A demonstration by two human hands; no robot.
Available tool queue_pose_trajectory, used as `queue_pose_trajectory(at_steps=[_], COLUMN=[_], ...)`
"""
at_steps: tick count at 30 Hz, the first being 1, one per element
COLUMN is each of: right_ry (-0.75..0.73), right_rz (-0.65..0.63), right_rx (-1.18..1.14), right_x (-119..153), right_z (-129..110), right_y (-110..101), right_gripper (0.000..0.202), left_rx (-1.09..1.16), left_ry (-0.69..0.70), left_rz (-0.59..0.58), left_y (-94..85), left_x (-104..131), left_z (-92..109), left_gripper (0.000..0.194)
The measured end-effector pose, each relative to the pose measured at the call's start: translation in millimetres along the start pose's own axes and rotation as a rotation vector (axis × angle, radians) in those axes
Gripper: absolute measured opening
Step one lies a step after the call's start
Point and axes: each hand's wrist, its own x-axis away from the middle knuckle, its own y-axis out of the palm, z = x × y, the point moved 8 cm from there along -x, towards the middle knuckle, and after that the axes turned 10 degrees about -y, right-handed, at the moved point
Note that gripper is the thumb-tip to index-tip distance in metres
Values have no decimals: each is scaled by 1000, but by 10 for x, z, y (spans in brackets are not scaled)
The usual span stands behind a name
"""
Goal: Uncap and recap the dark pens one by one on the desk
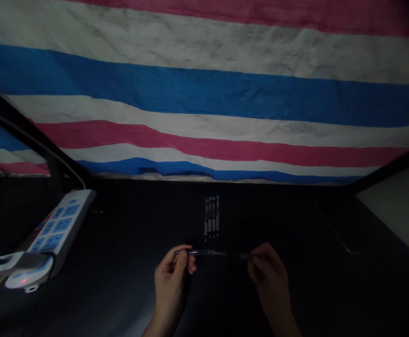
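My left hand (173, 271) pinches the end of a thin dark pen (202, 252) between thumb and fingers, low in the middle of the head view. From the pen's right end a thin, clear strip or sleeve (230, 254) runs level to my right hand (268, 271), whose thumb and fingers are closed on its far end. The strip is faint, and its exact nature is hard to make out. Just beyond my hands, several pens (212, 217) lie side by side on the black table (127, 271), their tips toward me.
A white power strip (60, 227) with blue sockets, a plugged-in adapter and a cable lies on the left. A dark flat object (345, 229) is at the right. Behind the table hangs a striped red, white and blue sheet (225, 93).
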Motion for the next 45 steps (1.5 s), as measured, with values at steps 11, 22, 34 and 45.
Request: queue_pose_trajectory(at_steps=[11,22,34,45], right_ry=[-113,-142,-253,-267], right_rz=[-298,-357,-313,-440], right_rx=[423,485,682,768], right_x=[102,135,129,156], right_z=[-79,-56,-148,-134], right_y=[335,361,318,409], right_gripper=[21,29,18,28], left_rx=[-77,-57,-43,-20], left_ry=[3,-1,-20,-24], left_rz=[-64,-58,-49,-46], left_y=[33,42,14,58], left_x=[-9,15,25,31], left_z=[-11,-3,-16,37], left_gripper=[32,31,32,34])
